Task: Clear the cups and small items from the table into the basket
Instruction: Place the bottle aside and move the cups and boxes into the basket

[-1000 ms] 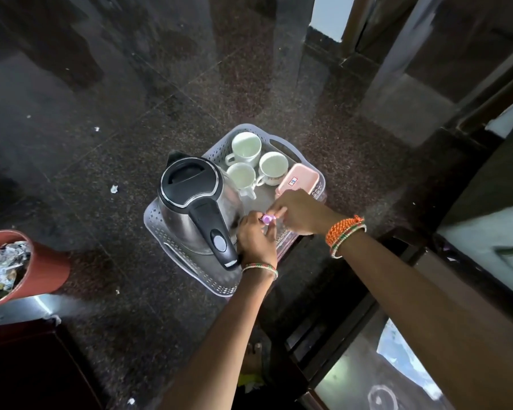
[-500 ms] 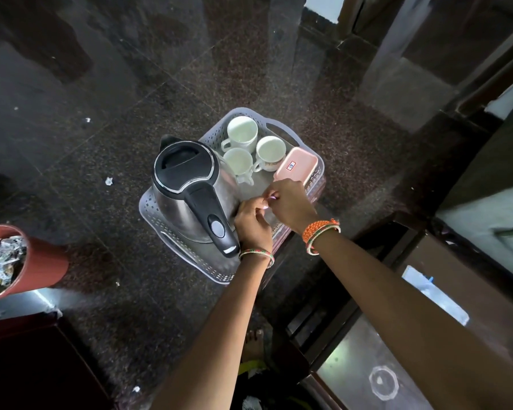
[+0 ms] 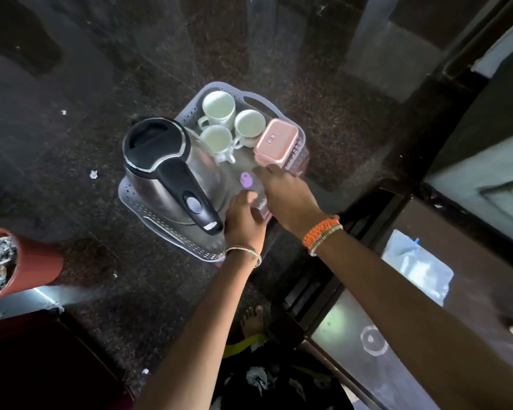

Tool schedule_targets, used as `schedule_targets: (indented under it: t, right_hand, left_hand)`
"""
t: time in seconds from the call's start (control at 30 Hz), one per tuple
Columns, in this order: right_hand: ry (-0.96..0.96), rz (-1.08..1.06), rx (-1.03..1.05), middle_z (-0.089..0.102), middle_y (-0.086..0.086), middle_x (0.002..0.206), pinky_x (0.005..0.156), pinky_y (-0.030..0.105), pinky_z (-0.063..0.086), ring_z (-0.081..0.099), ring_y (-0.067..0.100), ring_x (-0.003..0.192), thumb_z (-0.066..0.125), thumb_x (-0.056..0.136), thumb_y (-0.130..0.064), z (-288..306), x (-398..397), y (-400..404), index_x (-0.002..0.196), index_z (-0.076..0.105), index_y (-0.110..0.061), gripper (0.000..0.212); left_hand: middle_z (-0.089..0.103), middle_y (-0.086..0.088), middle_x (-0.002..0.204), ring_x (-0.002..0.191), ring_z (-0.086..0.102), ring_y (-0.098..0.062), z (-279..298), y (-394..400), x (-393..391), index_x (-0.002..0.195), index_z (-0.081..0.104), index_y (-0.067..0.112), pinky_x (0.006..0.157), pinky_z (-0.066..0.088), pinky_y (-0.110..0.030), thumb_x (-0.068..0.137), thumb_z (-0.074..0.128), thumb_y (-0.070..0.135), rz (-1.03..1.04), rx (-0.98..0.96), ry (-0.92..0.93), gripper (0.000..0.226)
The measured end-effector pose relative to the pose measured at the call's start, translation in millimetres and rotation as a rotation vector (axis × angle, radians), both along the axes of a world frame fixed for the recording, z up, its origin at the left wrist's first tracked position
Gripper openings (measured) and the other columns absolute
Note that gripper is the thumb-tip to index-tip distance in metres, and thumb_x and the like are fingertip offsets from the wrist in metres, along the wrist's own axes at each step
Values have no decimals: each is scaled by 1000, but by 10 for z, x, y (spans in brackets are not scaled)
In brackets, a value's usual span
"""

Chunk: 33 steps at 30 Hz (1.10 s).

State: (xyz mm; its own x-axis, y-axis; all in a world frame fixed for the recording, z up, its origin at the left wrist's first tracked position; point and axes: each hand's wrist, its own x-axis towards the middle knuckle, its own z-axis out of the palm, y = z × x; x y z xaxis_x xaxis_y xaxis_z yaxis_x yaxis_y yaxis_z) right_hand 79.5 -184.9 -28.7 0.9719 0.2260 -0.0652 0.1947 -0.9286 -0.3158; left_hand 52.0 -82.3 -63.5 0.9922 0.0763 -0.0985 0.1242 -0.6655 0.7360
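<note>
A pale basket (image 3: 301,143) sits on the dark floor, holding a steel kettle (image 3: 172,170), three white cups (image 3: 219,107) at its far end and a pink lidded box (image 3: 276,143) by its right wall. A small purple item (image 3: 245,179) lies loose on the basket bottom. The left hand (image 3: 243,220) and the right hand (image 3: 288,193) hover just beside it, fingers relaxed, holding nothing.

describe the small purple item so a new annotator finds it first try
Start at the pale perforated basket on the dark floor, with the steel kettle at its near end. Beside the kettle, just short of the pink lidded box, a small purple piece lies on the basket floor, just ahead of the hands. It is the only purple thing there, smaller than the three white cups.
</note>
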Motion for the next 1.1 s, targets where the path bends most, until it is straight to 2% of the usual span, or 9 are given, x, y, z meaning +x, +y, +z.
schedule_targets:
  t: [0.07,0.17,0.27,0.37,0.5,0.7,0.8,0.9,1.1]
  right_hand:
    - [-79,-173,120,62,11,116,70,42,54,64,36,98,53,83,-1,82,-382,-327,126,55,-14,44]
    - [-180,-454,168,66,14,110,76,41,53,62,37,98,53,78,4,45,-1092,-956,116,63,-9,42]
    - [-148,-762,64,66,21,109,83,44,50,59,42,98,56,73,14,-136,-1886,-1620,109,67,-1,40]
    - [-46,-900,16,63,23,116,90,46,47,55,43,101,54,74,15,-363,-2469,-2159,112,65,1,42]
    - [45,-951,76,61,19,123,93,45,48,55,39,110,50,82,9,-614,-2788,-2730,118,63,-3,40]
    - [185,-1019,-64,56,16,122,93,46,45,48,39,113,52,77,6,-843,-3322,-3172,122,59,-10,48]
    - [216,-986,-97,42,23,140,106,50,38,34,42,132,47,72,13,-934,-3573,-3462,129,54,-7,61]
    - [300,-867,-158,23,20,155,113,50,30,15,42,143,41,78,17,-1041,-3697,-3824,138,44,-10,66]
    - [445,-727,-207,41,18,134,89,48,52,36,38,129,45,84,12,-1197,-3796,-4138,122,50,-3,41]
  left_hand:
    - [65,-9,100,95,57,-29,63,-132,-145,101,62,12,83,45,-36,76,55,0,-126,212,-208,28]
    - [66,-8,96,92,56,-25,107,-557,-421,99,62,11,83,42,-35,74,50,3,-386,188,-414,29]
    - [66,-10,103,97,61,-30,-6,-1127,-826,107,62,8,87,47,-40,80,56,2,-645,104,-353,29]
    - [62,-11,115,107,58,-31,-214,-1584,-1218,117,59,7,88,51,-43,84,54,7,-875,130,-216,33]
    - [52,-13,133,124,47,-28,-438,-2009,-1424,130,48,8,103,40,-40,89,49,10,-951,204,-40,42]
    - [49,-10,136,127,43,-26,-612,-2526,-1646,135,43,12,103,40,-40,92,48,16,-1090,363,-18,44]
    - [46,-9,138,129,41,-25,-656,-2900,-1896,136,42,13,99,44,-40,92,48,18,-1123,377,-7,44]
    - [47,-9,136,126,43,-26,-745,-3222,-2123,135,42,14,96,46,-40,93,49,20,-1026,392,22,44]
    - [46,-8,136,123,46,-26,-832,-3497,-2428,132,45,16,95,47,-41,91,50,18,-1070,405,22,41]
